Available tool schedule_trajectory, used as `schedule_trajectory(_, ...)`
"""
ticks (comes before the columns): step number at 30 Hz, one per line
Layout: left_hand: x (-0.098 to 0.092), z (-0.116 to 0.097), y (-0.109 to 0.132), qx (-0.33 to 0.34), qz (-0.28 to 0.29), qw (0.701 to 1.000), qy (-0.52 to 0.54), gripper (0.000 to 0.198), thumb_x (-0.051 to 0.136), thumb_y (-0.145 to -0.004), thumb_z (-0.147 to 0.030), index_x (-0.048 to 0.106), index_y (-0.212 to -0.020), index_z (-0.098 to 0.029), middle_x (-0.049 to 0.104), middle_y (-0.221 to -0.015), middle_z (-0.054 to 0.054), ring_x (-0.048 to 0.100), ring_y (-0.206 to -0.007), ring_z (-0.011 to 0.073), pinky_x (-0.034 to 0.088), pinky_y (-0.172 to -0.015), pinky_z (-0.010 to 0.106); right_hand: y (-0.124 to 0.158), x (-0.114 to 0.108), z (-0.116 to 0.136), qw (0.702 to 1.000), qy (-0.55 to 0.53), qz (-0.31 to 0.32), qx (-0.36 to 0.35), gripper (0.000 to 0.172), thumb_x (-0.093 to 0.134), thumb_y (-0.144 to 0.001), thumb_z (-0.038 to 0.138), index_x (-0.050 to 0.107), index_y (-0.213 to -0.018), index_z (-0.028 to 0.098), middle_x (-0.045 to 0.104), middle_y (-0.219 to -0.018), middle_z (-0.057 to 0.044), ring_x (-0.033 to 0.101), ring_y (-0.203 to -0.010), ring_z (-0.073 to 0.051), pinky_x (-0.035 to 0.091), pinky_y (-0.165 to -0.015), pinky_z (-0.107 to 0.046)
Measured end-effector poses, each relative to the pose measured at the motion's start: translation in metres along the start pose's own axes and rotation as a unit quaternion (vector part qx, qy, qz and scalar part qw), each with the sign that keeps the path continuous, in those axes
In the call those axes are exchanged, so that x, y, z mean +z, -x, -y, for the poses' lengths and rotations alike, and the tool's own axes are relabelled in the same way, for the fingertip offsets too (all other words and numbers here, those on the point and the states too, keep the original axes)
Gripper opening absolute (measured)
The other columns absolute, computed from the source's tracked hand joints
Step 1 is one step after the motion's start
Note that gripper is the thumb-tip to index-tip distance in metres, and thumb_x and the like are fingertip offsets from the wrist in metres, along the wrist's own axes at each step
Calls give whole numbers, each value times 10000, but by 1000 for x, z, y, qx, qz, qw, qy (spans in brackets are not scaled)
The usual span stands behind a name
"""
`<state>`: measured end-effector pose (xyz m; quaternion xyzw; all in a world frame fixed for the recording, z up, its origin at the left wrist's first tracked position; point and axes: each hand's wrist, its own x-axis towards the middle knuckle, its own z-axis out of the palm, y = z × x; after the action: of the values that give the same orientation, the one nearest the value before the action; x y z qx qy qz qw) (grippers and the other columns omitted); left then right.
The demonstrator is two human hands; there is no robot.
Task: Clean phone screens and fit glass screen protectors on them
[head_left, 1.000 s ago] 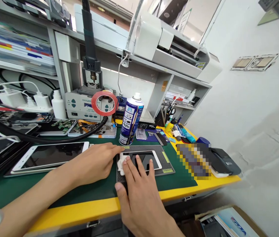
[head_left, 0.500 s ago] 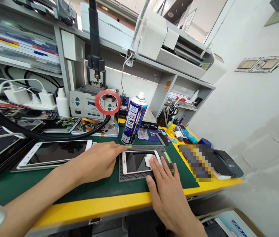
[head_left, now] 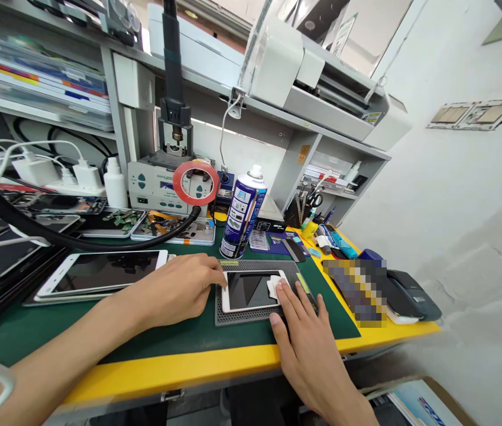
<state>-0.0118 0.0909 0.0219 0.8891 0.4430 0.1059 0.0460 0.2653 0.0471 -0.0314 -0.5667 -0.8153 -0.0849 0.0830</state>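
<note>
A white-framed phone (head_left: 251, 291) lies screen up on a dark grey work mat (head_left: 242, 316) on the green bench cover. My left hand (head_left: 175, 288) rests beside it, fingers curled, fingertips pressing on the phone's left end. My right hand (head_left: 306, 337) lies flat with fingers stretched out, their tips pressing a small white wipe (head_left: 274, 286) onto the right end of the screen.
A blue spray can (head_left: 242, 213) stands just behind the mat. A large white tablet (head_left: 100, 273) lies to the left, a black hose (head_left: 55, 236) arching over it. A red tape roll (head_left: 195, 182), a rework station (head_left: 157, 180), tools and a blurred object (head_left: 355, 290) crowd the bench.
My right hand slid the white wipe from the phone's left end across the screen to its right end. My left hand stayed at the left end. The view shifted slightly.
</note>
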Motion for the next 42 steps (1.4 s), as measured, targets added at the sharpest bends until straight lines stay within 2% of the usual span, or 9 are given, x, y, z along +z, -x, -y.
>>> schedule_trajectory(8, 0, 0, 0, -6, -1, 1000, 6, 446, 391, -873, -103, 726, -1082, -311, 692, -1235, 13, 670, -1077, 247, 558, -870, 384, -5, -3, 0, 999, -6, 24, 21, 567, 217, -1053, 466, 290, -1581, 272, 254, -1622, 49, 185, -1522, -321, 222, -1183, -667)
schedule_trajectory(18, -1, 0, 0, -9, 3, 1000, 5, 410, 379, -884, -111, 704, -1049, -298, 693, -1217, 32, 673, -1057, 251, 545, -830, 369, -26, -4, 10, 999, -8, 26, 27, 603, 187, -1050, 476, 357, -1558, 200, 295, -1613, -4, 192, -1518, -340, 142, -1197, -672)
schedule_trajectory(24, -3, -1, 0, -10, -5, 1000, 20, 391, 406, -870, -92, 707, -1016, -294, 701, -1183, 31, 678, -1032, 237, 530, -853, 343, -32, -8, 24, 999, -23, 24, 1, 602, 210, -1052, 449, 378, -1543, 144, 319, -1606, -42, 210, -1510, -355, 126, -1189, -688)
schedule_trajectory(31, -4, -4, -1, -7, -11, 1000, 28, 345, 436, -822, -45, 696, -918, -251, 708, -1096, 47, 674, -1006, 229, 511, -822, 307, -34, -9, 45, 996, -78, 18, -33, 611, 194, -1056, 496, 379, -1545, 181, 289, -1616, -24, 184, -1517, -349, 108, -1192, -694)
schedule_trajectory(37, -7, -7, -2, -23, -2, 999, 22, 282, 437, -833, -49, 649, -885, -227, 706, -990, 49, 667, -929, 228, 496, -729, 290, -25, -13, 63, 991, -110, 33, -75, 614, 206, -1055, 503, 304, -1575, 192, 236, -1628, -11, 148, -1521, -359, 124, -1194, -697)
schedule_trajectory(42, -6, -6, -2, -29, 0, 999, 33, 287, 429, -848, -63, 654, -906, -230, 705, -1012, 55, 664, -943, 229, 501, -757, 296, -16, -17, 73, 987, -120, 46, -98, 620, 197, -1055, 501, 244, -1590, 190, 168, -1635, 5, 100, -1522, -376, 108, -1182, -723)
